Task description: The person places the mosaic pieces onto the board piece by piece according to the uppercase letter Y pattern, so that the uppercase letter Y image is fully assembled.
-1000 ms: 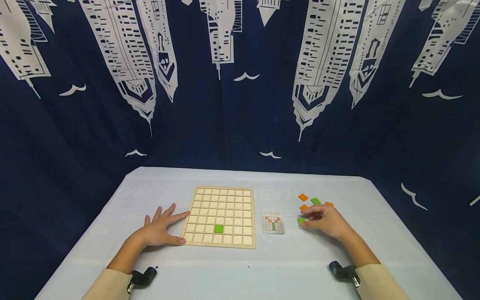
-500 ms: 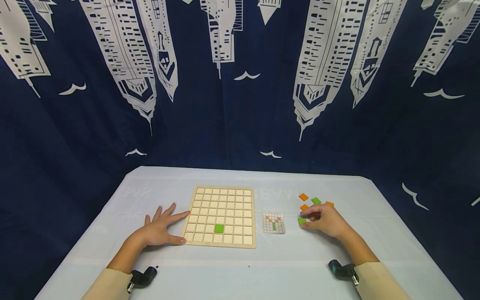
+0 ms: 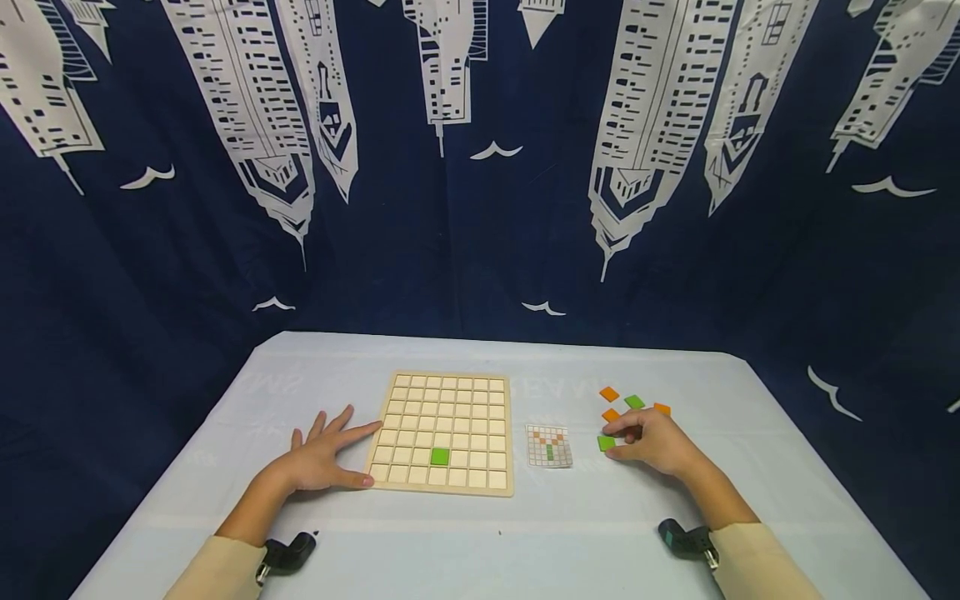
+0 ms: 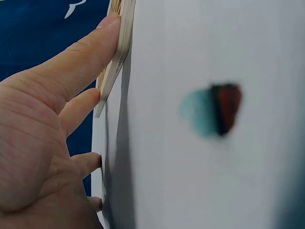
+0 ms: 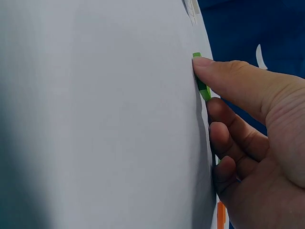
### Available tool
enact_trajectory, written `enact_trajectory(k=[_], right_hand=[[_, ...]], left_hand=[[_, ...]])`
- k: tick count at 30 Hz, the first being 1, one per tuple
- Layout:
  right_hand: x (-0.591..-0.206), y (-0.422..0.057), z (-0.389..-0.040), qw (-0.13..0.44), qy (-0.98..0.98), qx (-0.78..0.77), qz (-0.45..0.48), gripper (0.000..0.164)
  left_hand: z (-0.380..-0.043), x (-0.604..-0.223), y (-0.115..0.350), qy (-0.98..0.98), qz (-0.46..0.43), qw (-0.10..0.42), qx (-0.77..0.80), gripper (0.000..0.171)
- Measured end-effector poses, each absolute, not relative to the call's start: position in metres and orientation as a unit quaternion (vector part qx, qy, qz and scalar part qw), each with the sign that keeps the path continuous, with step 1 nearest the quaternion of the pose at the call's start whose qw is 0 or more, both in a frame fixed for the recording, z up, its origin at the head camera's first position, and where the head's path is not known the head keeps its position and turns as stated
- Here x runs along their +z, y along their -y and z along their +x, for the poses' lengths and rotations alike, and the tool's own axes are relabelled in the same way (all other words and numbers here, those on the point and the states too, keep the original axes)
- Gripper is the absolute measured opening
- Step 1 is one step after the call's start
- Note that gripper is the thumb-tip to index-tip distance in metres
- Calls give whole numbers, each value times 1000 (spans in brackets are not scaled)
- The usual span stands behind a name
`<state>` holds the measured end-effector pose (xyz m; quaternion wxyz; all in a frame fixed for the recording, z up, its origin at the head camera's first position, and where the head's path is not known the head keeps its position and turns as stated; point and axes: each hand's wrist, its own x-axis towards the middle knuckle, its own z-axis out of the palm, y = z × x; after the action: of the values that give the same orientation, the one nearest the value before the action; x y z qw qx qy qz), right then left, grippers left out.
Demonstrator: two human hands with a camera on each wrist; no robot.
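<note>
A wooden grid board (image 3: 513, 433) lies on the table, with one green square tile (image 3: 439, 457) in a cell of its second row from the front. My left hand (image 3: 313, 465) is spread at the board's left side, its thumb and index finger touching the edge. To the right, my right hand (image 3: 660, 442) pinches another green square tile (image 3: 606, 444) between thumb and index finger, low at the tabletop. In the right wrist view the thumb covers part of this tile (image 5: 204, 90); the other fingers are curled in below.
Between board and right hand lies a small pattern card (image 3: 549, 446) with orange and green squares. Behind the right hand are orange tiles (image 3: 609, 394) and a further green tile (image 3: 634, 402), some partly covered by the hand. A dark blue printed curtain (image 3: 465, 250) hangs behind the table.
The head view has shifted very slightly. Both hands, the board and the tiles keep their places.
</note>
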<state>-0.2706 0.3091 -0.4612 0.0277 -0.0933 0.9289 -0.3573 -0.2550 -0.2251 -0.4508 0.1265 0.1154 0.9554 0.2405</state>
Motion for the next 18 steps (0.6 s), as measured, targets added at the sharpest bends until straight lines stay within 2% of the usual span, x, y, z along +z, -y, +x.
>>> enact_trajectory(k=[18], right_hand=[[-460,-310,-271,44,-932,-347,-96,34]], left_hand=[[-255,-452,225,-956,116,124,240,100]])
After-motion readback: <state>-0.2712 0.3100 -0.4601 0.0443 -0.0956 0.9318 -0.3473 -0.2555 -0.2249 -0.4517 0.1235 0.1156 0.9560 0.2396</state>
